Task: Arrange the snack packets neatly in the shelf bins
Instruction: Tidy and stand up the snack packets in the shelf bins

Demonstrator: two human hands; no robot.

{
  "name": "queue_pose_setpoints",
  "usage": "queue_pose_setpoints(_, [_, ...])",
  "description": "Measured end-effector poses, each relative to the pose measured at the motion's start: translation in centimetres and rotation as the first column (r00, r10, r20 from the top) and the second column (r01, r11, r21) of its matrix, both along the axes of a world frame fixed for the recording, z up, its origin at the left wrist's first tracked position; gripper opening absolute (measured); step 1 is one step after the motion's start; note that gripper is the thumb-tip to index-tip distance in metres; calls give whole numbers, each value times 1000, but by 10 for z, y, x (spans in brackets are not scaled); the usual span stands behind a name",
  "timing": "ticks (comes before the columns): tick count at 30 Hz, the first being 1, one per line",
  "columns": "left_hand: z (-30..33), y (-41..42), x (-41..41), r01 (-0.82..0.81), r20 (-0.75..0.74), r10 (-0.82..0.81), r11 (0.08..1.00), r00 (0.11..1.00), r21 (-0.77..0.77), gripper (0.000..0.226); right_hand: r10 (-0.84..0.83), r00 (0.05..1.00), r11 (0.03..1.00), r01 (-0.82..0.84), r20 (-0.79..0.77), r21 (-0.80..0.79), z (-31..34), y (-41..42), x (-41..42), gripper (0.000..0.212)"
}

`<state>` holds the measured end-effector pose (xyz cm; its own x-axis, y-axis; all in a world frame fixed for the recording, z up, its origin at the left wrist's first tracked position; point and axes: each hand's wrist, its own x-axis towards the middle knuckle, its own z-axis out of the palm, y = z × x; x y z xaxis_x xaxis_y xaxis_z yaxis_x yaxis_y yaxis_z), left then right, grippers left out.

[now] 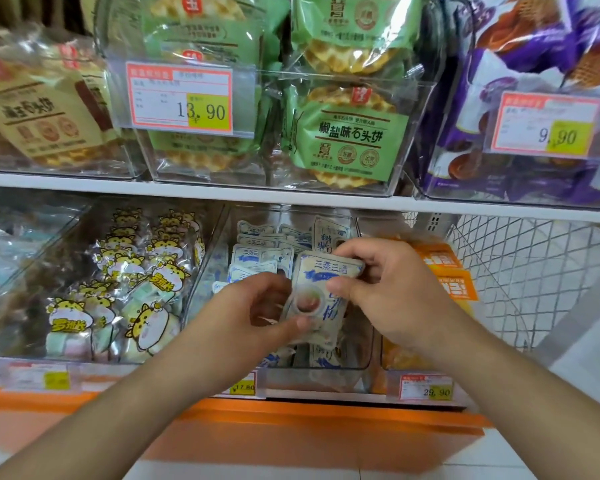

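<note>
While both hands hold one white-and-blue packet (312, 292) above the clear middle bin (361, 355) on the lower shelf, the step in hand appears to be placement. Left hand (253, 306): thumb pressed on the packet's lower edge, fingers curled behind it. Right hand (388, 285): fingers and thumb pinching the packet's upper right side. The next move likely calls for lowering the packet upright into line with the matching packets (260, 258) just behind it. Packet appearance: flat, glossy, blue printed characters, with a round pinkish window near its middle.
</note>
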<state>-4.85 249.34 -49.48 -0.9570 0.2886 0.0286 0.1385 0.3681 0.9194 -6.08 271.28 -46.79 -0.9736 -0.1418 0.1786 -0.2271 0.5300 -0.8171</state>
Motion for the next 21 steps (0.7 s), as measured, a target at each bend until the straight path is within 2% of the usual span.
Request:
queue_pose_setpoints(3, [-8, -8, -4, -86, -198, 36, 964, 980, -250, 26, -1, 994, 959, 31, -105, 283, -1, 10, 1, 8])
queue_pose_setpoints(5, [-11, -10, -3, -104, -255, 10, 927, 967, -361, 23, 86, 996, 885, -64, -26, 461, -7, 13, 4, 10])
queue_pose_setpoints(9, [-14, -4, -2, -30, -249, -122, 847, 961, -530, 24, 221, 964, 640, -258, 148, 724, -19, 18, 8, 18])
queue_pose_setpoints(14, [-27, 3, -28, 23, -262, -232, 787, 937, -616, 33, 341, 933, 492, -283, 117, 823, -35, 20, -2, 21])
queue_pose_setpoints(17, [-46, 7, -51, 28, -319, -402, 658, 858, -753, 47, 331, 929, 475, -318, 168, 821, -39, 16, -2, 27])
queue_pose_setpoints(21, [-45, 10, -67, 62, -186, -457, 475, 870, -878, 71, 327, 906, 549, -413, 268, 726, -34, 22, -8, 56])
